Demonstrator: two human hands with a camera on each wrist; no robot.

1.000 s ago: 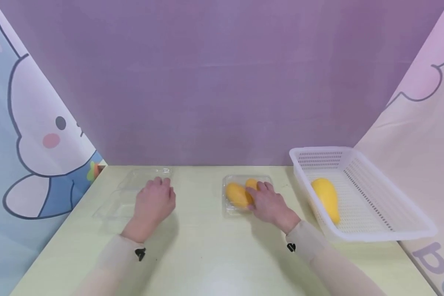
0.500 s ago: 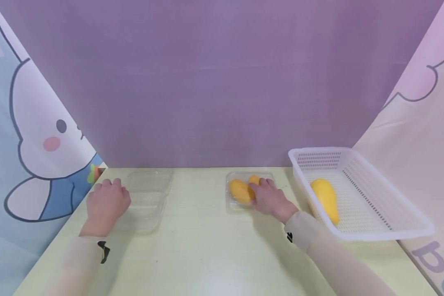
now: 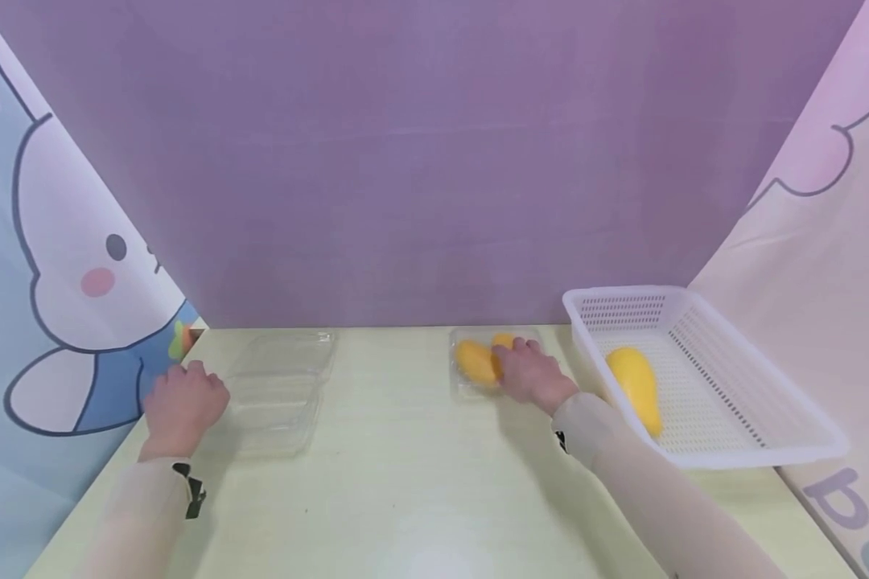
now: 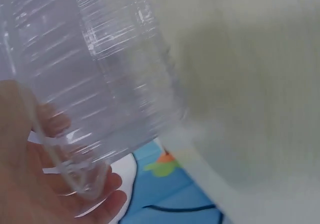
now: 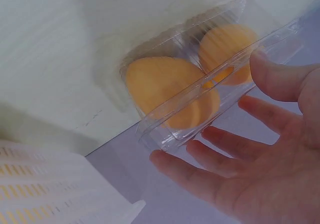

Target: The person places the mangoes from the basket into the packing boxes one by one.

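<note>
My left hand (image 3: 184, 402) is at the left side of an opened clear plastic clamshell box (image 3: 278, 394). In the left wrist view, its thumb and fingers pinch the rim of that box (image 4: 115, 69). Farther right, my right hand (image 3: 532, 374) touches a second clear clamshell box (image 3: 467, 392), folded over two yellow mangoes (image 3: 475, 362). The right wrist view has the right fingers (image 5: 220, 169) fairly straight along the box's edge, with the thumb touching its upper side. The hand partly hides the mangoes in the head view.
A white perforated plastic basket (image 3: 753, 458) stands on the right, with one larger yellow mango (image 3: 636, 390) inside. The pale tabletop (image 3: 391, 482) meets a purple backdrop (image 3: 434, 161). Printed cloths hang at both sides.
My left hand has moved left, from the right part of the opened box to its left side. The mango box has shifted slightly back and right with my right hand.
</note>
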